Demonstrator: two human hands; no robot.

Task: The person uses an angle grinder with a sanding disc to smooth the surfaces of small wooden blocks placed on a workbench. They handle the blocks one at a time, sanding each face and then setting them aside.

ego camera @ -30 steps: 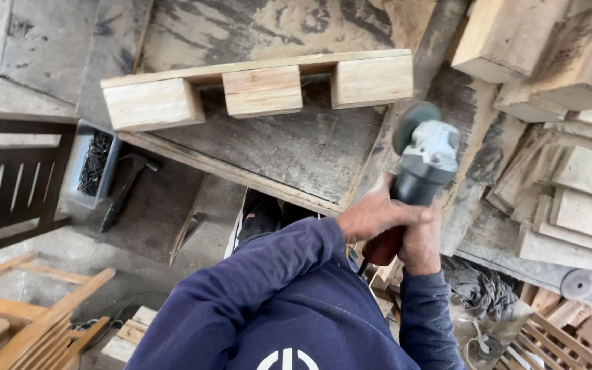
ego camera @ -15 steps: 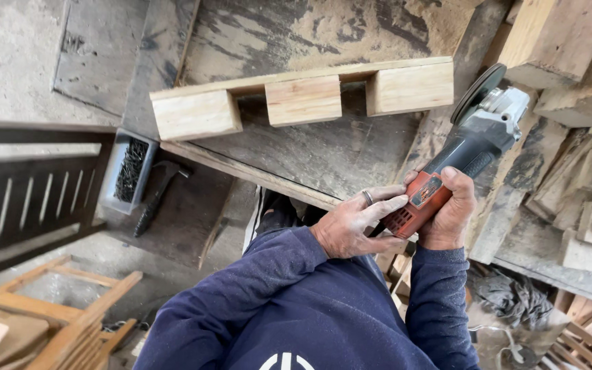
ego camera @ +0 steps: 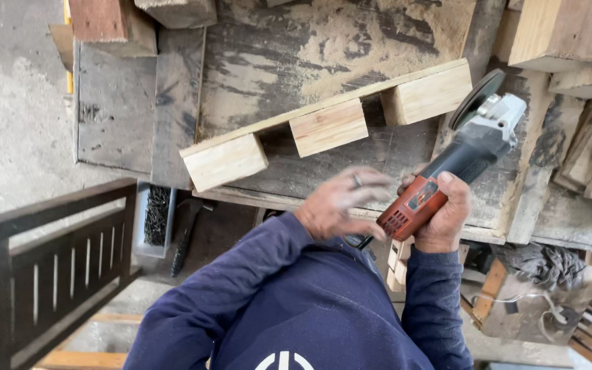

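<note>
Both hands meet at the lower centre of the frame, over the near edge of the table (ego camera: 323,48). Right hand (ego camera: 447,212), in a dark blue sleeve, is closed around the orange-red rear body of an angle grinder (ego camera: 457,168); the tool slants up toward the upper right, its black neck and grey gear head ending in a dark disc (ego camera: 475,99) that stands on edge just beside the right-hand end of a wooden workpiece (ego camera: 327,123). Left hand (ego camera: 340,205) lies just left of the grinder's orange-red end, blurred, fingers loosely curled with a ring on one; whether it touches the tool cannot be told. The workpiece, a pale plank carrying three pale blocks, lies diagonally across the dusty, worn table at mid-frame, above both hands and apart from them. At lower left, below the table edge, a small open grey tray (ego camera: 155,219) holds a mass of dark nails, and a hammer (ego camera: 185,229) with a dark handle lies just to its right. A dark slatted wooden frame (ego camera: 42,274) fills the lower left corner. Stacked timber offcuts (ego camera: 570,34) crowd the upper right, and more blocks (ego camera: 138,17) sit at the upper left edge of the table.
</note>
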